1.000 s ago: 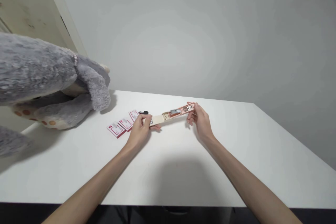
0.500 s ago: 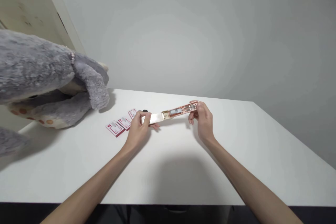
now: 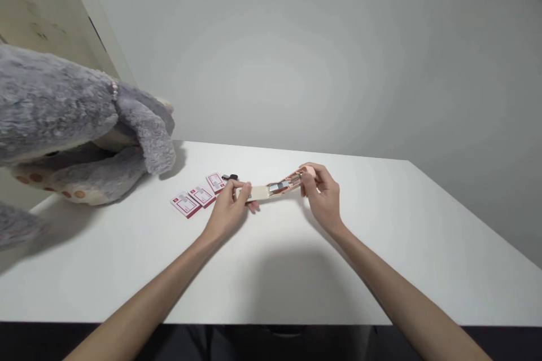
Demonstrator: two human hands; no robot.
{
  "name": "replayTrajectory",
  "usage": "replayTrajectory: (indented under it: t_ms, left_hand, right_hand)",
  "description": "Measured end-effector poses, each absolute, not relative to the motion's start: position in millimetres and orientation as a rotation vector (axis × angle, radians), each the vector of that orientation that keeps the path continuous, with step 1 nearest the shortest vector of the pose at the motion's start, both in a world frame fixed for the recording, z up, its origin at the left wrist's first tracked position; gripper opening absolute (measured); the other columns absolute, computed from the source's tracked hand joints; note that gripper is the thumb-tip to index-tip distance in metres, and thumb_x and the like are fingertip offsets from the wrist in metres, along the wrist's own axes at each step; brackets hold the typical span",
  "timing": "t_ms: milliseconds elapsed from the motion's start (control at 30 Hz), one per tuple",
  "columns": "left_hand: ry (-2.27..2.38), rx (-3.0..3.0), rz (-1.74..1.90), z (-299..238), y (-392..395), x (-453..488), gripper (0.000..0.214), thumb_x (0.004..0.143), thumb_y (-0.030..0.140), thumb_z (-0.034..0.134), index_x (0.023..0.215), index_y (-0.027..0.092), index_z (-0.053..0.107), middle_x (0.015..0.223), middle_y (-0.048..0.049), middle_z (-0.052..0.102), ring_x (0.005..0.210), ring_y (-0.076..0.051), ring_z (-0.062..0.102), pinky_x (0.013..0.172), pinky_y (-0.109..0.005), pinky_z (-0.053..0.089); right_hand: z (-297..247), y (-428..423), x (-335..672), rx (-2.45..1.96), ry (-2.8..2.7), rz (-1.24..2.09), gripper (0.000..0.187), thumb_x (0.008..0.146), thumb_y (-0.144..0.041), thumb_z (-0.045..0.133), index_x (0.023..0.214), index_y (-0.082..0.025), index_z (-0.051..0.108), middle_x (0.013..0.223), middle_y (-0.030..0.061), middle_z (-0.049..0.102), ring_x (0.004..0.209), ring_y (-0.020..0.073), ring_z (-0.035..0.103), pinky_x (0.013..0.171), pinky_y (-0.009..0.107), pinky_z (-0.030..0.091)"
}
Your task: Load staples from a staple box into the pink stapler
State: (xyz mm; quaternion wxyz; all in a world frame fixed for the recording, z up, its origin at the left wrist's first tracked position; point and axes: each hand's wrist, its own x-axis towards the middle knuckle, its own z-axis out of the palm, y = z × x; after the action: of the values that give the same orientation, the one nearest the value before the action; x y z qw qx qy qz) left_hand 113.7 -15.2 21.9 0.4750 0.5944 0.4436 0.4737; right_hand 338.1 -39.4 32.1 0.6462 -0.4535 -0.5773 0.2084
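Above the table, a stapler (image 3: 259,193) is spread wide open between my hands, its cream base to the left and its pink top half to the right. My left hand (image 3: 224,214) is closed on the far left end of the base, thumb on top. The pink top half is gripped by my right hand (image 3: 327,198), with the thumb pressed near the inner metal parts. A grey metal piece shows in the middle, near the hinge. Whether staples lie inside is too small to tell.
Three small white and red boxes (image 3: 202,195) lie in a slanting row left of my left hand. Behind them is a small black and metal object (image 3: 231,177). A large grey plush toy (image 3: 84,107) leans over the left of the white table (image 3: 402,271). A wall (image 3: 296,56) stands behind.
The stapler's two halves have tilted and are now more bent at the hinge. My right hand has shifted slightly left, its thumb moving in over the pink half.
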Motion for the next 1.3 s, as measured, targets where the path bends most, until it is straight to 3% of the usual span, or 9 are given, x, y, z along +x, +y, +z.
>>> replayTrajectory:
  t_ms: [167, 433, 533, 900, 1300]
  left_hand:
    - [0.993, 1.475, 0.991, 26, -21, 117, 0.036, 0.093, 0.052, 0.074, 0.105, 0.02, 0.062, 0.079, -0.0065, 0.077, 0.08, -0.024, 0.077, 0.08, -0.037, 0.056]
    - [0.796, 1.418, 0.886, 18, -23, 117, 0.036, 0.084, 0.038, 0.084, 0.11, 0.02, 0.067, 0.108, -0.0114, 0.079, 0.101, -0.024, 0.079, 0.092, -0.041, 0.063]
    - [0.804, 1.444, 0.89, 17, -24, 118, 0.031, 0.085, 0.037, 0.084, 0.107, 0.019, 0.07, 0.104, -0.0106, 0.08, 0.097, -0.024, 0.079, 0.093, -0.042, 0.065]
    - [0.834, 1.445, 0.898, 15, -27, 120, 0.029, 0.084, 0.034, 0.084, 0.104, 0.02, 0.069, 0.098, -0.0087, 0.08, 0.091, -0.024, 0.08, 0.088, -0.042, 0.066]
    - [0.841, 1.503, 0.877, 9, -28, 118, 0.034, 0.084, 0.041, 0.085, 0.105, 0.02, 0.067, 0.095, -0.007, 0.078, 0.09, -0.022, 0.076, 0.08, -0.036, 0.061]
  right_hand:
    - [28, -41, 337, -1.045, -1.401, 0.367, 0.032, 0.095, -0.056, 0.074, 0.098, -0.025, 0.072, 0.083, 0.0012, 0.072, 0.074, 0.019, 0.064, 0.071, 0.034, 0.051]
    - [30, -41, 336, -1.102, -1.384, 0.461, 0.031, 0.088, -0.054, 0.078, 0.091, -0.023, 0.076, 0.063, -0.0047, 0.052, 0.063, 0.0161, 0.052, 0.064, 0.031, 0.046]
    - [30, -41, 337, -1.129, -1.388, 0.523, 0.029, 0.088, -0.051, 0.078, 0.093, -0.023, 0.079, 0.062, -0.0051, 0.05, 0.062, 0.0149, 0.048, 0.062, 0.03, 0.042]
    - [26, -38, 344, -1.114, -1.457, 0.604, 0.042, 0.093, -0.065, 0.071, 0.098, -0.024, 0.081, 0.078, 0.0017, 0.069, 0.077, 0.0207, 0.064, 0.07, 0.034, 0.052]
    - [25, -41, 340, -1.08, -1.647, 0.556, 0.031, 0.098, -0.051, 0.069, 0.107, -0.026, 0.084, 0.074, -0.0015, 0.057, 0.072, 0.0176, 0.053, 0.07, 0.033, 0.043]
